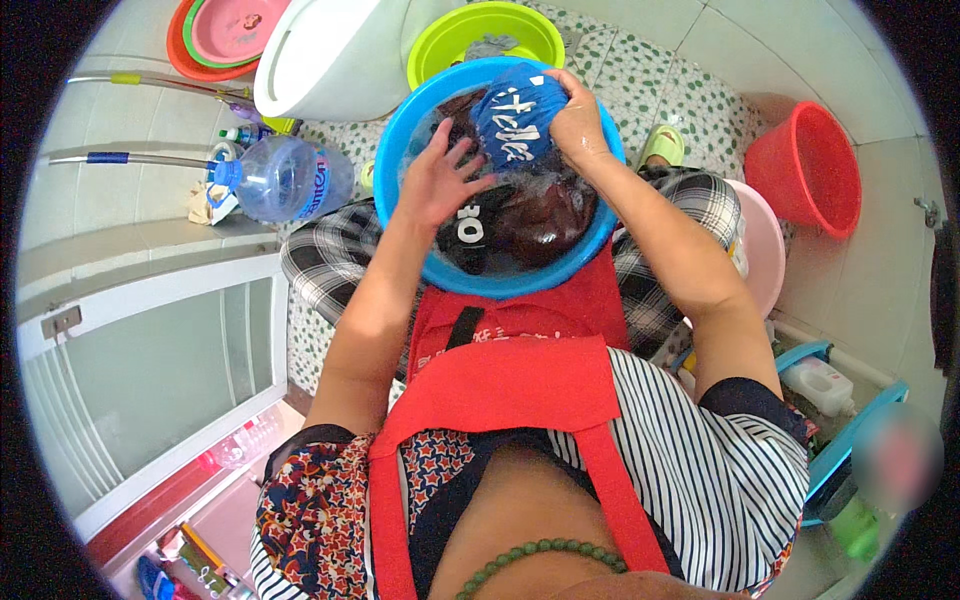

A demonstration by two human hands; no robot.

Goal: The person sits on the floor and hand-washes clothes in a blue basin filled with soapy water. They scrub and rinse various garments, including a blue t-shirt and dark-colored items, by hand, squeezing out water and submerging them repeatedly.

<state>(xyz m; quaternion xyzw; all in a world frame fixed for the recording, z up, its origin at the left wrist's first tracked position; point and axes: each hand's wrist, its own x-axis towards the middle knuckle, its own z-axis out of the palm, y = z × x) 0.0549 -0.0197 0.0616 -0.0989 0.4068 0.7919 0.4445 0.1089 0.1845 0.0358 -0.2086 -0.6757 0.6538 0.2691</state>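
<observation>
Head view, as we list it. Blue basin (515,287): one, between the knees, holding sudsy water. Blue cloth (515,115): one, white lettering, inside the basin's far rim, right of centre. Right hand (580,120): fingers closed on the cloth's right edge, beside the basin's far-right rim. Left hand (440,182): fingers spread, above the basin's left half; whether it touches the load, we cannot tell. Brown cloth (550,220): wet, toward the near-right rim. Green basin (428,58): on the floor (715,110), just beyond the blue basin's far rim, grey cloth (490,47) inside. We add, by the floor's right edge, a red bucket (800,165); by its left, a clear bottle (290,180).
</observation>
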